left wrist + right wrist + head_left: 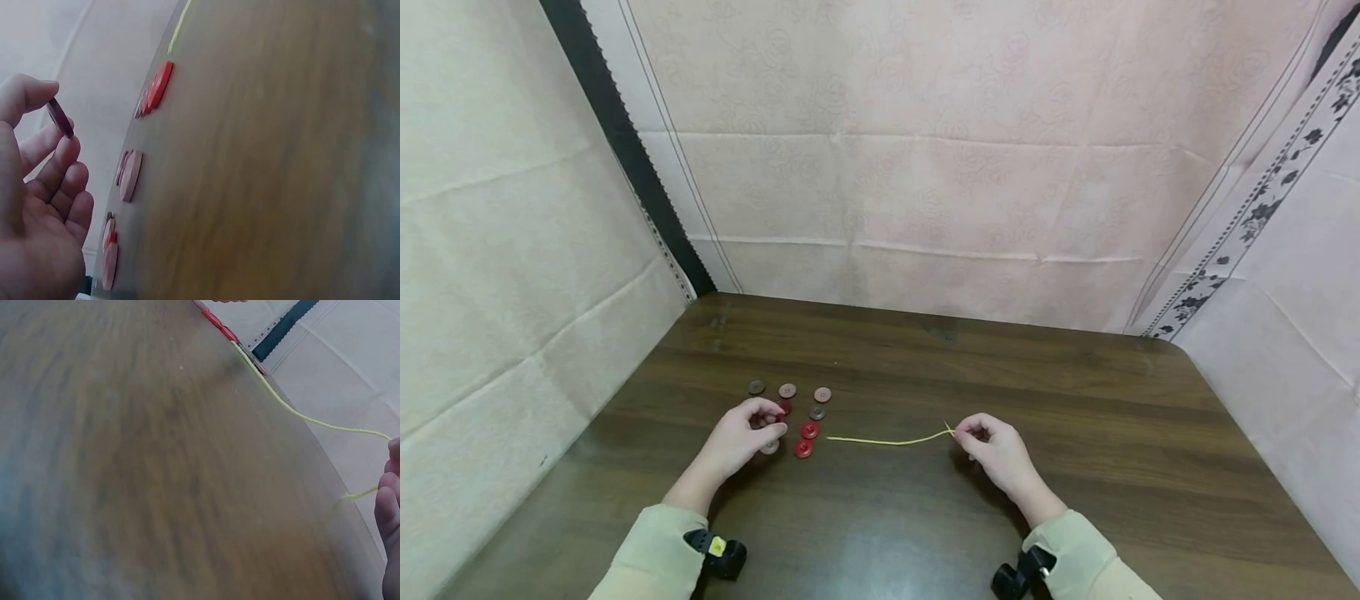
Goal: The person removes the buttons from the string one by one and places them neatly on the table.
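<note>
My left hand (747, 437) pinches a dark red button (60, 117) on edge between thumb and fingertip, raised above the table in the left wrist view. Around and beyond that hand lie several loose buttons: a bright red button (803, 449), another red one (809, 429) behind it, a pink button (822, 394) and a dark brown button (756, 387). A pale pink button (769, 447) shows partly under the thumb. My right hand (997, 454) pinches a thin yellow cord (887, 442) near one end. The cord's other end runs left along the table toward the red buttons.
The dark wooden table (887, 525) has its far edge against a pale patterned cloth (925, 192). More cloth hangs at the left and right sides. Each forearm wears a small black wrist camera (727, 559).
</note>
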`<state>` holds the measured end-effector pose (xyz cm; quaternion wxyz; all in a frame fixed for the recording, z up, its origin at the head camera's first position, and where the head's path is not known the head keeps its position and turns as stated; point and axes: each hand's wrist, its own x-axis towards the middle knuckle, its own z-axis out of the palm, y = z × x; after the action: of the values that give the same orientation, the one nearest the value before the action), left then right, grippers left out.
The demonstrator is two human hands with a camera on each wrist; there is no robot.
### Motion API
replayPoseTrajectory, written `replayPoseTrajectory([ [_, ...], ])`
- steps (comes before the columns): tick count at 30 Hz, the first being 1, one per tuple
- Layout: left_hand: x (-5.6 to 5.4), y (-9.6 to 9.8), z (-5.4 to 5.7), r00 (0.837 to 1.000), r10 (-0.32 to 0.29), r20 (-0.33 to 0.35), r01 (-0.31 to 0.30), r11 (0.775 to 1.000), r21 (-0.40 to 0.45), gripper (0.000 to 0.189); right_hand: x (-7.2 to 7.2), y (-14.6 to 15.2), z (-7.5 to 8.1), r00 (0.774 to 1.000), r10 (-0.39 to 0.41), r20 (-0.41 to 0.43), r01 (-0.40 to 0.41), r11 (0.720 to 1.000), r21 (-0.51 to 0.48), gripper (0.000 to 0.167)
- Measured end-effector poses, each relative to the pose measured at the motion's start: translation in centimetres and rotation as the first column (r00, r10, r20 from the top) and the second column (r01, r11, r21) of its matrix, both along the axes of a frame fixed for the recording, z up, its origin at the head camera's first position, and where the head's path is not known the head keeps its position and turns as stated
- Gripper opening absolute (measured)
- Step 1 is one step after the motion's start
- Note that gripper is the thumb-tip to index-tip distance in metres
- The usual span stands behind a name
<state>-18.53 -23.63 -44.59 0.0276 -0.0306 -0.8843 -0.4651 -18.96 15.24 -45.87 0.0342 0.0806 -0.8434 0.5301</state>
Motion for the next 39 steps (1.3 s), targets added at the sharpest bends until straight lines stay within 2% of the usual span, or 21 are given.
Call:
replayPoseTrajectory([
  [8, 0.8, -1.4, -0.1, 1.000, 0.000, 0.019, 0.001, 0.999, -0.054, 0.022, 0.1, 0.0, 0.1, 1.000, 0.002, 0.013, -0.002, 1.000, -0.004, 0.004],
  [17, 1.0, -2.3, -0.1, 1.000, 0.018, 0.002, -0.018, 0.999, -0.034, 0.029, 0.0, 0.1, -0.1, 1.000, -0.012, 0.019, 0.012, 1.000, -0.007, 0.004],
  [24, 1.5, -3.1, 0.1, 0.999, 0.032, 0.020, -0.030, 0.996, -0.086, 0.027, -0.1, -0.1, 0.0, 1.000, -0.004, 0.003, 0.004, 1.000, -0.007, 0.004],
  [39, 2.2, -4.9, -0.1, 0.999, 0.030, 0.014, -0.027, 0.984, -0.174, 0.026, -0.1, 0.1, -0.1, 1.000, -0.020, 0.007, 0.020, 1.000, -0.015, 0.005],
])
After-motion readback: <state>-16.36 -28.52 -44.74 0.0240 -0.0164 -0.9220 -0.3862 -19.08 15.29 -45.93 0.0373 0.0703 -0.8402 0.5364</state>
